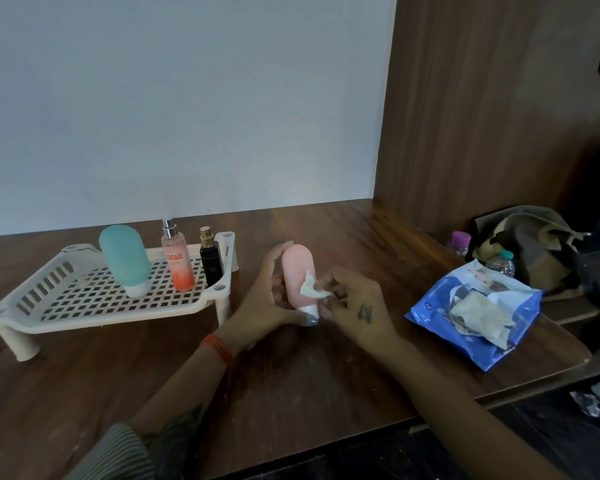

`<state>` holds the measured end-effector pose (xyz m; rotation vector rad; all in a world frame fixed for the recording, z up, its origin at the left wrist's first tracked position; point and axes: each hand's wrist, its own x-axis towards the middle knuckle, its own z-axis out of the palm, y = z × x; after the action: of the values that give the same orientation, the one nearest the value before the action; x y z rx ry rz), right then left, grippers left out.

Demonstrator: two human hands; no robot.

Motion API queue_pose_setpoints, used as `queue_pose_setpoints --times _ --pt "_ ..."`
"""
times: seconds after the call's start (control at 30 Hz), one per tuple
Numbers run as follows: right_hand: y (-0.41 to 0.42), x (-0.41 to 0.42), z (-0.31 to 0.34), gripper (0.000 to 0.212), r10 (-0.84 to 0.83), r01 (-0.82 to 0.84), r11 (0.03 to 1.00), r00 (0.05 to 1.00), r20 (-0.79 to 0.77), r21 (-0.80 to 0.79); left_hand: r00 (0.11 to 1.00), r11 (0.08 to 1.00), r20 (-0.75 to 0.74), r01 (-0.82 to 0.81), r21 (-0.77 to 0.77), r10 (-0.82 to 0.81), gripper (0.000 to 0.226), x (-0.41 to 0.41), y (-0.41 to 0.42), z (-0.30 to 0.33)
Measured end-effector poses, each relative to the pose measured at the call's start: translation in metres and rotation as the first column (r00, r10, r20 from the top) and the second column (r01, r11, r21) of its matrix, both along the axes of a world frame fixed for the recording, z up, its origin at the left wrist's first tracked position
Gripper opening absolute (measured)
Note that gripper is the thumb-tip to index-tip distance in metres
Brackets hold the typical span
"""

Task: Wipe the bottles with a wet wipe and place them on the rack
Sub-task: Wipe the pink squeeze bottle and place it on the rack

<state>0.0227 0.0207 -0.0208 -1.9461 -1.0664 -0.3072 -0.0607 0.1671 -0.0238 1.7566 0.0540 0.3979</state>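
Note:
A pink bottle (297, 271) with a white cap stands cap-down near the middle of the wooden table. My left hand (269, 299) holds it from the left, fingers behind it and thumb at its base. My right hand (355, 303) pinches a crumpled white wet wipe (310, 289) against the bottle's front. The cream slotted rack (84, 299) stands at the left. On it stand a teal bottle (125, 258), an orange-pink spray bottle (177, 261) and a small black perfume bottle (210, 259).
A blue wet wipe pack (475, 310) with used wipes on it lies at the right. Behind it sit a dark bag (534, 251) and two small capped bottles (459, 242). A wooden panel rises at the right; the table edge runs along the front right.

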Motion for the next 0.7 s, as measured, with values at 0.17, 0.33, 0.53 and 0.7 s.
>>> queue_pose_setpoints --times 0.17,0.33,0.53,0.7 --pt "-0.008 -0.007 -0.006 0.013 -0.016 0.019 0.988 1.0 -0.021 0.156 0.994 0.987 0.017 -0.104 -0.123 0.107 0.105 0.0 -0.006 0.005" --pt "-0.009 -0.01 -0.003 0.023 -0.051 0.01 0.967 0.987 0.154 0.254 0.998 0.919 -0.024 -0.056 -0.39 0.05 0.077 0.0 -0.009 0.011" --pt "-0.009 -0.02 -0.02 0.016 0.059 -0.059 0.998 0.702 0.71 -0.025 0.994 0.918 -0.005 -0.102 -0.383 0.108 0.082 0.001 -0.011 0.008" --pt "-0.008 -0.024 -0.014 0.024 0.074 -0.099 0.995 0.858 0.508 0.023 0.986 0.912 0.062 -0.117 -0.392 0.153 0.078 0.0 -0.013 0.012"
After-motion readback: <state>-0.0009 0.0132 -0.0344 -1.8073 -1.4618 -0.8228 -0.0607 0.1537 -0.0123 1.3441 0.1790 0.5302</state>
